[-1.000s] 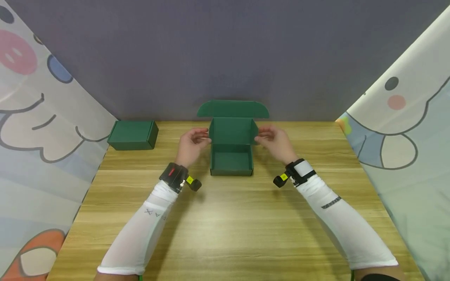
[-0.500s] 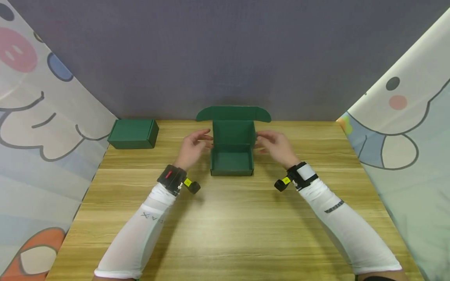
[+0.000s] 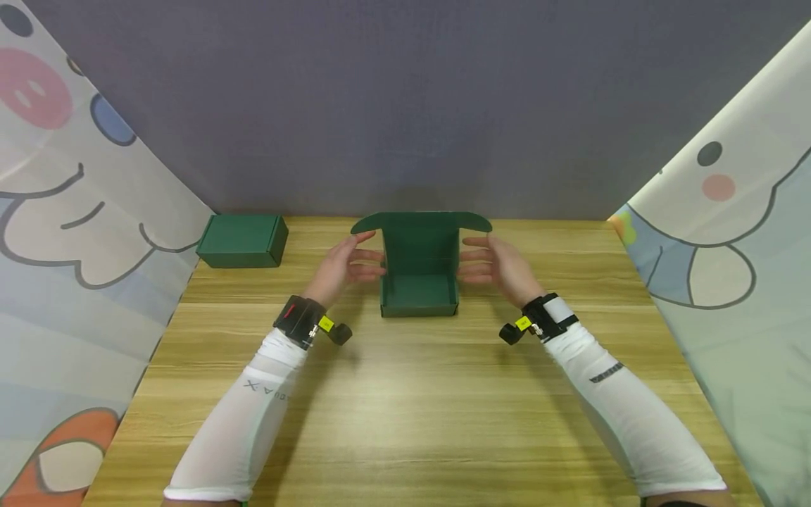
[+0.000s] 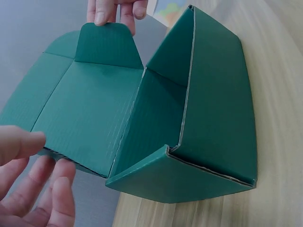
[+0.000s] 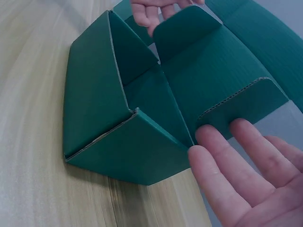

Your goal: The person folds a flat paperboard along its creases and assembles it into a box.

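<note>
A green cardboard box [image 3: 419,301] stands on the table with its lid [image 3: 421,243] raised and tilted forward over the tray. Side flaps fold inward from the lid, and a front flap with rounded ears [image 3: 421,220] runs along its top. My left hand [image 3: 342,264] is at the lid's left side; in the left wrist view its thumb lies by the lid edge and its fingers [image 4: 61,189] spread beneath. On the other side, my right hand [image 3: 503,266] has straight fingers [image 5: 253,142] against the outside of the right side flap [image 5: 251,104]. The inside of the box looks bare.
A second green box [image 3: 237,239], closed, stands at the back left of the wooden table [image 3: 405,408]. A grey wall [image 3: 405,105] rises right behind the boxes. Cartoon-printed cloths [image 3: 95,232] bound the table on both sides.
The lid has swung forward from nearly upright, its front flap coming lower and its side flaps turning inward. Both hands' fingers have straightened and spread beside the lid.
</note>
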A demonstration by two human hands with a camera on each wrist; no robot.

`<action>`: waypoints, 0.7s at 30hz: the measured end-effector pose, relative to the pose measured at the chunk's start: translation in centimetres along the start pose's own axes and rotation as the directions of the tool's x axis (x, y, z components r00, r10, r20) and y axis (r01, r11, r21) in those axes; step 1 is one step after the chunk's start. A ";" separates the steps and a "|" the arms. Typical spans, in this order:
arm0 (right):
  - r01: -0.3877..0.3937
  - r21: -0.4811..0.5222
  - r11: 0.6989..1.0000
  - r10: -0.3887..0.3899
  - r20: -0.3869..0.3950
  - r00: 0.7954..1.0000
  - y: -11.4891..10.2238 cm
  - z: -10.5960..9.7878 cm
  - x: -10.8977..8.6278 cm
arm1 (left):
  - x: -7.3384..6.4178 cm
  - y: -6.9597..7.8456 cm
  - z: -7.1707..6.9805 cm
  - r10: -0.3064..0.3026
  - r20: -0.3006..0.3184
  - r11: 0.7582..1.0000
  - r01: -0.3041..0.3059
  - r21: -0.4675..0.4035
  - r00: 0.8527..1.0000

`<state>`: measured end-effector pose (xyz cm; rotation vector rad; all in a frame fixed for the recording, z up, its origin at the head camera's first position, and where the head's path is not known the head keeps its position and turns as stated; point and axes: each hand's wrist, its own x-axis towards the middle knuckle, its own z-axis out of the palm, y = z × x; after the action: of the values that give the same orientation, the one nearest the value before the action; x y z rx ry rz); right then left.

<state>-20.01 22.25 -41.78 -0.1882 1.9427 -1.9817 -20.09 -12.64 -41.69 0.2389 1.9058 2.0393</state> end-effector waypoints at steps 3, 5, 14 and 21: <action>-0.017 0.047 0.999 0.016 0.035 0.999 -0.1 -0.3 0.0 | -0.1 0.2 -0.3 0.006 0.054 1.000 -0.005 -0.020 0.999; -0.033 0.073 0.997 0.030 0.051 0.998 -0.3 -0.4 0.0 | -0.1 0.2 -0.4 0.009 0.078 0.999 -0.006 -0.040 0.997; -0.063 0.028 0.998 0.060 0.085 0.995 -1.0 -0.2 0.0 | 0.4 0.4 -0.7 -0.050 0.077 0.998 0.052 -0.029 0.996; -0.058 -0.008 0.998 0.058 0.063 0.996 -0.8 -0.2 0.0 | 0.4 0.2 -0.5 -0.059 0.043 0.998 0.059 -0.015 0.997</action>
<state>-20.22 22.47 -40.99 -0.1915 1.8930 -1.9101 -20.69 -12.99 -41.55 0.2180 1.8476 1.9948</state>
